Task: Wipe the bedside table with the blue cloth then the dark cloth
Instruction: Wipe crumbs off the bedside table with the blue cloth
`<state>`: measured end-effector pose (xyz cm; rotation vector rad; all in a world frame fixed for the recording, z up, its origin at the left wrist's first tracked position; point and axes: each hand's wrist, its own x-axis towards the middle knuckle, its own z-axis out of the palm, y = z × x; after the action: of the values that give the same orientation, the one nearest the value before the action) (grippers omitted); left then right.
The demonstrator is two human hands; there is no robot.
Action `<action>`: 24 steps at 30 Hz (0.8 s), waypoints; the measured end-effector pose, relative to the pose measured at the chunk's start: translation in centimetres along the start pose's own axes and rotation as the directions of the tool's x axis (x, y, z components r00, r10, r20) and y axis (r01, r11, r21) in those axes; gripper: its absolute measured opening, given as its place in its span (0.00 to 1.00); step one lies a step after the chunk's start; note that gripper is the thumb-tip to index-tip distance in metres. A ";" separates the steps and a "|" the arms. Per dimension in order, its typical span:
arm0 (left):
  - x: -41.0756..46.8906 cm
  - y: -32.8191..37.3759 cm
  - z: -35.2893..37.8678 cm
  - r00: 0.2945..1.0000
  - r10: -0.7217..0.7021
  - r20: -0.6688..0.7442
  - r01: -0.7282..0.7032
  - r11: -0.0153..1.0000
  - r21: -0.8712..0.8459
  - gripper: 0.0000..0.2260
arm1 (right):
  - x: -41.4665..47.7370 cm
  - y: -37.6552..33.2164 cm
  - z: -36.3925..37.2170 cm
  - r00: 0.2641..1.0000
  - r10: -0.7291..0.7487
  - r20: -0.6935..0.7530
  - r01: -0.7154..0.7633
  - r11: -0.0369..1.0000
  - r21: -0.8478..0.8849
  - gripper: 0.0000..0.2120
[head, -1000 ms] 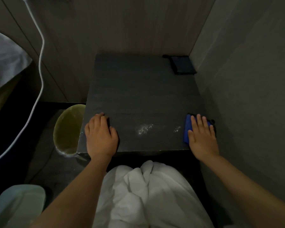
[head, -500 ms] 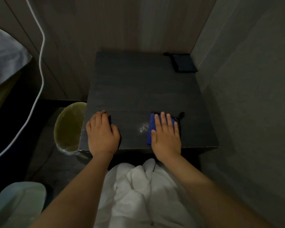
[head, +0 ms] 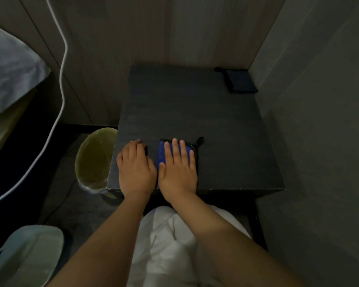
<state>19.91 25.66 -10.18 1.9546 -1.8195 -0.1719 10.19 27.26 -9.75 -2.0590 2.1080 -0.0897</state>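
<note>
Dark wood-grain surface of the bedside table fills the middle of the view, square in shape, matte, with small pale chips along its front edge. It stands in a corner, between a panelled wall behind and a plain grey wall on the right. The left hand lies flat on the front left part, fingers together, gripping nothing. Just beside it, the right hand presses flat on the blue cloth, a fluffy folded piece with a dark border and a small loop at its far right corner; the fingers are spread on top, not curled around it. The dark cloth lies folded in the far right corner, well apart from the hands. On the floor to the left stands a round yellowish waste bin, perhaps lined with a plastic bag. A white cable hangs along the left wall.
</note>
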 end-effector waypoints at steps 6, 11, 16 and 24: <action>0.0 0.0 0.1 1.000 -0.001 -0.004 0.001 1.000 0.015 0.14 | -0.1 0.3 -0.1 1.000 -0.004 0.000 0.004 1.000 0.024 0.33; 0.0 -0.1 0.1 1.000 0.006 -0.008 -0.006 1.000 0.009 0.14 | 0.0 0.6 -1.0 0.995 -0.021 0.095 0.017 0.999 0.034 0.26; -0.1 0.1 -0.9 0.999 0.041 0.033 -0.037 0.994 -0.103 0.15 | 0.3 3.0 -3.6 0.981 -0.167 0.095 0.125 0.931 0.344 0.27; -7.1 4.5 -1.2 0.881 0.393 0.263 -0.412 0.911 0.021 0.30 | -0.5 8.7 -5.0 0.897 -0.405 0.178 0.394 0.914 0.092 0.26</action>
<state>15.47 32.79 -8.86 1.6085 -2.3909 -0.2281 0.75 27.59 -6.33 -2.3316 1.5299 -0.0021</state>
